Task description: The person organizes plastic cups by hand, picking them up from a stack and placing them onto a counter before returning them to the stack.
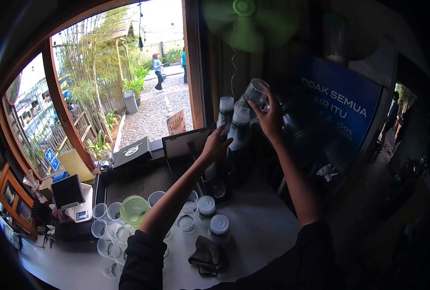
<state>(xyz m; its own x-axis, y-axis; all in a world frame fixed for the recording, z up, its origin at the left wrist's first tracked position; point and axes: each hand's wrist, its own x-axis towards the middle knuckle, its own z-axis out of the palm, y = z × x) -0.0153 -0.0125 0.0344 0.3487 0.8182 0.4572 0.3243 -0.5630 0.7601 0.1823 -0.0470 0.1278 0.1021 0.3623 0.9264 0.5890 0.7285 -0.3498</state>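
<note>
My right hand (270, 115) is closed around a clear plastic cup (257, 92) at the top of a tall, leaning stack of plastic cups (240, 124). Its fingers and thumb spread along the cup's right side. Lower down, my left hand (215, 144) grips the left side of that stack, with its index finger and thumb against it; the other fingers are partly hidden. A second upright stack of cups (225, 107) stands just behind my left hand. Below the hands, the foot of the leaning stack is lost in shadow.
Several clear cups (112, 227) crowd the counter (258, 232) beside a green bowl-like container (135, 211). Lidded cups (219, 224) and a dark cloth (207, 256) lie nearer. A dark screen (186, 144), a tablet (68, 190) and a black box (132, 151) line the window side.
</note>
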